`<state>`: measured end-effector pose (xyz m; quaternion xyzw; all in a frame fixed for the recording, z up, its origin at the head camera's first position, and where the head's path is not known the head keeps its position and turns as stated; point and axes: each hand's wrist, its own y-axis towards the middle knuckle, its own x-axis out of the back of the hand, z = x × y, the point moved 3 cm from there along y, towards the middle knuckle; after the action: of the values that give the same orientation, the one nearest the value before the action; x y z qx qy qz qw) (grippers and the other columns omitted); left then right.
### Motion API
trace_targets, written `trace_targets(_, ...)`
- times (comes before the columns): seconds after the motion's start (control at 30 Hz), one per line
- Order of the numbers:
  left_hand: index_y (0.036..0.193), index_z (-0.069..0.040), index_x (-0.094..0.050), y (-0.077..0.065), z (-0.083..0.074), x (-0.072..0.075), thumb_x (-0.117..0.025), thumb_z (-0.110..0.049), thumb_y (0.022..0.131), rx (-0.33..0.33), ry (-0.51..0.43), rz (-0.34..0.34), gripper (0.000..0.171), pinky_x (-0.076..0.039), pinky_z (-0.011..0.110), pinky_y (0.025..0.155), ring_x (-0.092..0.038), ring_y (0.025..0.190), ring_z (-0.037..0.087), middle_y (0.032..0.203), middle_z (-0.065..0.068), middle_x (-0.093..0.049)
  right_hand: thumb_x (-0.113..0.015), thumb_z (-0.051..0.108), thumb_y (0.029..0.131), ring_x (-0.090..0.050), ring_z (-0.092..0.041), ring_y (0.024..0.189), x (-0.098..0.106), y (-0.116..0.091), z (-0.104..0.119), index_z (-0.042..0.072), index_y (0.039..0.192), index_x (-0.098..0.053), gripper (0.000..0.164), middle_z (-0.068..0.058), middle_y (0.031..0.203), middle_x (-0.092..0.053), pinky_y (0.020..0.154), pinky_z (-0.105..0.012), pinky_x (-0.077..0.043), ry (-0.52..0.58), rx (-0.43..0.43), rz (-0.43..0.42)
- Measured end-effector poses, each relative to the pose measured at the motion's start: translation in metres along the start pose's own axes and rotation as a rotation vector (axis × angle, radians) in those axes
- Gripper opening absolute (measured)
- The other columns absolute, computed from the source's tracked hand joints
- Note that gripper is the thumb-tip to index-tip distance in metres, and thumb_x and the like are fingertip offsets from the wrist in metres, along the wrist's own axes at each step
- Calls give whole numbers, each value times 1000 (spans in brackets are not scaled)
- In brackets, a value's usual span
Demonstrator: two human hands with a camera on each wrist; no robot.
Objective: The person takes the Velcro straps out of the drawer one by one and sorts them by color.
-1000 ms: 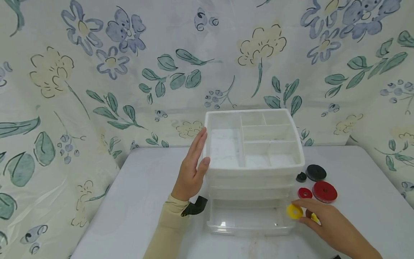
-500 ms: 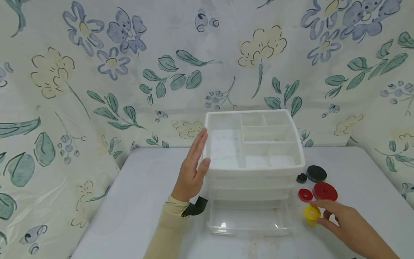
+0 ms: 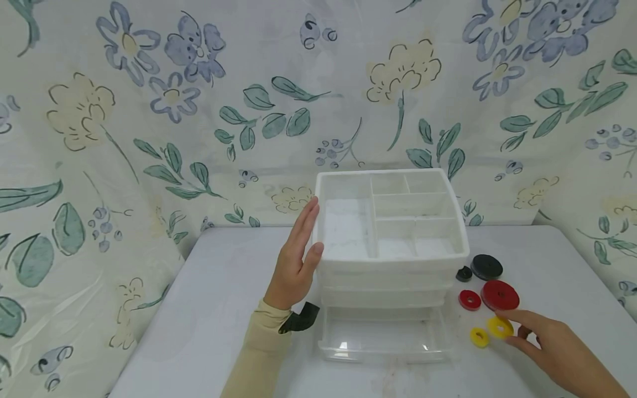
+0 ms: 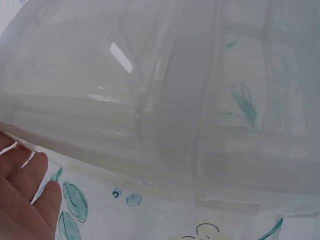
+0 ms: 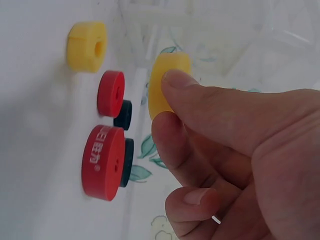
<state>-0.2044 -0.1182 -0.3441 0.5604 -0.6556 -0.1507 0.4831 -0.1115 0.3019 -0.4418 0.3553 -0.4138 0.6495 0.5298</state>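
Observation:
A white plastic drawer organizer (image 3: 393, 268) stands on the table, with its clear bottom drawer (image 3: 383, 354) pulled out. My left hand (image 3: 294, 262) rests on its left side, fingers straight; in the left wrist view the fingertips touch the edge of its cloudy wall (image 4: 100, 135). To the right of the drawer, my right hand (image 3: 552, 345) pinches a yellow tape roll (image 3: 500, 327) between thumb and index finger. The right wrist view shows this yellow roll (image 5: 157, 92) held above the table. A smaller yellow tape roll (image 3: 479, 337) lies just left of it.
Behind the right hand lie a large red tape roll (image 3: 500, 294), a small red roll (image 3: 469, 300), a large black roll (image 3: 487, 266) and a small black roll (image 3: 464, 273). Compartments divide the organizer's top tray (image 3: 393, 260). Flower-patterned cloth (image 3: 358, 72) hangs behind the table (image 3: 234, 276).
My right hand has moved right, away from the open drawer, with the pinched yellow roll. The smaller yellow roll, partly hidden before, is in full view. My left hand has stayed still.

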Motion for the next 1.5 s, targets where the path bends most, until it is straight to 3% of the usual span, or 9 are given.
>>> trace_targets(0.3,159,-3,-26,1,-1,1,-35,-43,109,-4,0,-4,64,-20,40,123,-23,151,28,166,10,-23,-82,13,82,-52,-16,72,-2,-1,-12,-5,126,-63,51,-2,86,-64,68,-36,-60,7,-49,53)
trace_targets(0.7,158,-2,-27,0,-1,2,-35,-42,109,-7,0,-9,64,-20,40,123,-24,151,28,166,11,-23,-80,14,84,-51,-17,72,-7,2,-23,-4,124,-65,46,2,79,-60,59,-25,-46,-10,-67,71)
trace_targets(1.27,157,-1,-28,-1,0,1,-35,-43,109,-3,-6,-7,65,-21,40,123,-24,151,29,165,12,-24,-80,13,84,-51,-18,73,-16,5,-32,-5,123,-65,46,0,79,-59,65,-33,-52,7,-114,124)
trace_targets(1.5,158,-1,-27,-1,0,1,-35,-43,109,1,-7,-4,65,-21,39,123,-23,151,28,165,10,-23,-78,14,86,-50,-17,72,-21,9,-36,-4,124,-65,44,-1,78,-56,63,-30,-52,2,-138,145)
